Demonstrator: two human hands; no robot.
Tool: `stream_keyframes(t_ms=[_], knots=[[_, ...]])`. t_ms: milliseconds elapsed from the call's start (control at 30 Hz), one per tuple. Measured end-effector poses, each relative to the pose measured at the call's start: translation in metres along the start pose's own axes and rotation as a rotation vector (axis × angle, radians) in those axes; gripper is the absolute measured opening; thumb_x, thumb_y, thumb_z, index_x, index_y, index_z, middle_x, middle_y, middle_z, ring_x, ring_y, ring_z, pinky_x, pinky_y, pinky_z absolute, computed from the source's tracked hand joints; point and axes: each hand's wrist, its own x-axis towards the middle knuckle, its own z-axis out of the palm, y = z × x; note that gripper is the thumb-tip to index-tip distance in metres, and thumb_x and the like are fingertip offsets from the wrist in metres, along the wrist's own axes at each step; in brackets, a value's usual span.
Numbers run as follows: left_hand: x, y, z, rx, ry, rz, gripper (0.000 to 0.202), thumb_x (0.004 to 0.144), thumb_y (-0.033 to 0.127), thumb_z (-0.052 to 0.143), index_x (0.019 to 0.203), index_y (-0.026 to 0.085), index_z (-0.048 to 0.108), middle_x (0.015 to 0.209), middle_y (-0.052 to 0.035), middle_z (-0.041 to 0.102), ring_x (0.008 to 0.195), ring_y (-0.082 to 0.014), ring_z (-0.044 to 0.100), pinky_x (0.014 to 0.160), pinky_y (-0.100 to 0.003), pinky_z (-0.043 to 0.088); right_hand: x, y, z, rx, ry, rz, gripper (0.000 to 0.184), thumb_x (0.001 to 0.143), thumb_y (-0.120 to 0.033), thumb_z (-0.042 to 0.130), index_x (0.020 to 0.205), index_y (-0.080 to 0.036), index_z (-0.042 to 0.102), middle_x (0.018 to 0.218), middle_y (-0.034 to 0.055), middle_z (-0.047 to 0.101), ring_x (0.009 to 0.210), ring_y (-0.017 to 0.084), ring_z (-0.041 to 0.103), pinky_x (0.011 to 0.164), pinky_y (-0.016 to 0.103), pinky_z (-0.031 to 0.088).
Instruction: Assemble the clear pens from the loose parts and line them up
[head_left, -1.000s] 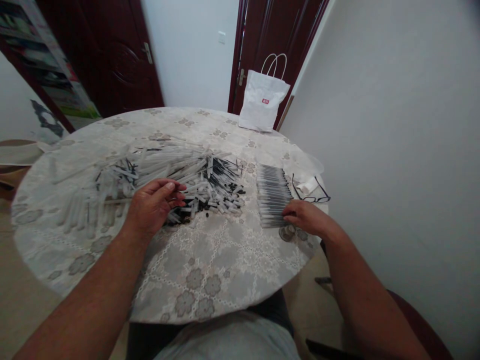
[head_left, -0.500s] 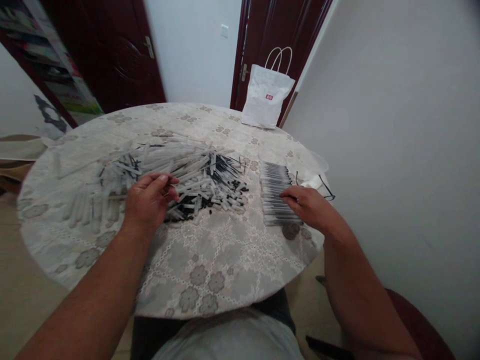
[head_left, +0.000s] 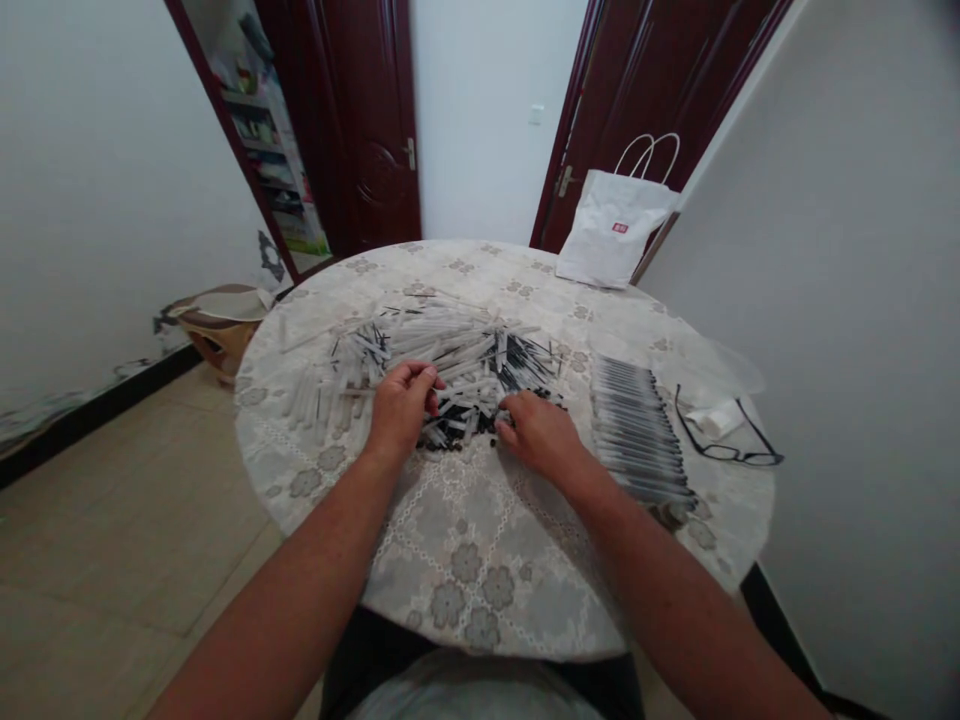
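Fingers bent and thumb pressed in, my left hand [head_left: 405, 402] is closed just over the near left of a pile of pen parts; whatever it pinches is too small to make out. My right hand [head_left: 538, 428] reaches down to the near right edge of the pile, its fingertips curled together among the pale pen caps [head_left: 472, 418] and small black pieces. Behind the hands lie whitish pen barrels [head_left: 442, 330] and thin black refills [head_left: 517, 360]. A neat row of pens [head_left: 637, 430] lies side by side to the right of my right hand.
Black-framed glasses [head_left: 727, 455] and a white wad [head_left: 716, 418] lie at the right of the round table, on its patterned cloth [head_left: 480, 540]. A white paper bag [head_left: 616, 230] stands at the back right. Left of the table is a stool [head_left: 221, 325].
My right hand has moved left from the pen row to the pile's caps. My left hand stays closed by the pile. The view has swung left.
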Motion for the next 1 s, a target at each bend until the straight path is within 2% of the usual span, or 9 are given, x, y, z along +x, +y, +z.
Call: stream_keyframes(t_ms=[100,167,267,367,500,700,833,1000], knots=[[-0.002,0.001,0.001,0.097,-0.039,0.013,0.023,0.084,0.04,0.066,0.091,0.018,0.064,0.076,-0.0014,0.07,0.048,-0.0116,0.054,0.044,-0.023,0.043,0.0,-0.002,0.015,0.013,0.072,0.058,0.03,0.101,-0.038,0.054,0.125,-0.022,0.062,0.12,0.0103,0.065,0.103,0.023,0.065,0.081,0.029,0.047],[-0.003,0.0,0.0,0.2,-0.052,0.067,0.021,0.087,0.039,0.063,0.092,0.019,0.066,0.078,-0.0022,0.071,0.052,-0.0136,0.057,0.049,-0.025,0.045,-0.001,0.001,0.021,0.029,0.123,0.095,0.032,0.102,-0.038,0.052,0.128,-0.021,0.06,0.122,0.0115,0.064,0.103,0.023,0.064,0.082,0.03,0.047],[-0.003,-0.007,-0.004,0.501,-0.047,0.303,0.014,0.088,0.031,0.064,0.095,0.021,0.069,0.086,-0.0046,0.073,0.071,-0.0194,0.064,0.071,-0.032,0.052,0.002,0.011,0.026,0.04,0.191,0.152,0.033,0.103,-0.037,0.05,0.129,-0.02,0.06,0.122,0.0132,0.063,0.103,0.024,0.064,0.084,0.031,0.047],[-0.002,-0.016,-0.009,0.823,-0.105,0.523,0.016,0.087,0.021,0.064,0.101,0.022,0.072,0.1,-0.009,0.073,0.095,-0.0268,0.065,0.09,-0.04,0.049,0.007,0.018,0.03,0.037,0.181,0.185,0.028,0.102,-0.036,0.051,0.122,-0.02,0.064,0.117,0.0124,0.065,0.1,0.023,0.065,0.082,0.031,0.047],[-0.002,-0.023,-0.013,1.095,-0.177,0.587,0.021,0.089,0.019,0.062,0.107,0.024,0.073,0.106,-0.0119,0.07,0.104,-0.0317,0.061,0.087,-0.042,0.048,0.012,0.021,0.031,0.029,0.139,0.191,0.022,0.102,-0.034,0.05,0.109,-0.021,0.067,0.108,0.0101,0.068,0.094,0.021,0.065,0.078,0.029,0.045],[-0.004,-0.02,-0.011,1.195,-0.217,0.615,0.017,0.094,0.021,0.058,0.102,0.025,0.073,0.1,-0.0119,0.068,0.099,-0.0308,0.058,0.083,-0.041,0.046,0.014,0.019,0.033,0.048,0.169,0.176,0.023,0.102,-0.035,0.051,0.114,-0.021,0.065,0.111,0.0102,0.069,0.097,0.022,0.065,0.079,0.029,0.044],[-0.006,-0.018,-0.009,1.256,-0.199,0.627,0.015,0.095,0.021,0.056,0.1,0.023,0.07,0.1,-0.0126,0.067,0.099,-0.0312,0.058,0.083,-0.041,0.046,0.015,0.019,0.034,0.039,0.191,0.173,0.019,0.102,-0.03,0.05,0.105,-0.022,0.067,0.106,0.0085,0.069,0.093,0.021,0.065,0.076,0.029,0.043],[-0.007,-0.018,-0.008,1.153,-0.163,0.659,0.015,0.098,0.026,0.053,0.103,0.021,0.066,0.102,-0.0123,0.069,0.101,-0.0297,0.059,0.089,-0.041,0.047,0.013,0.026,0.033,0.095,0.302,0.174,0.021,0.102,-0.027,0.047,0.103,-0.02,0.067,0.105,0.0089,0.07,0.095,0.021,0.064,0.078,0.029,0.043]])
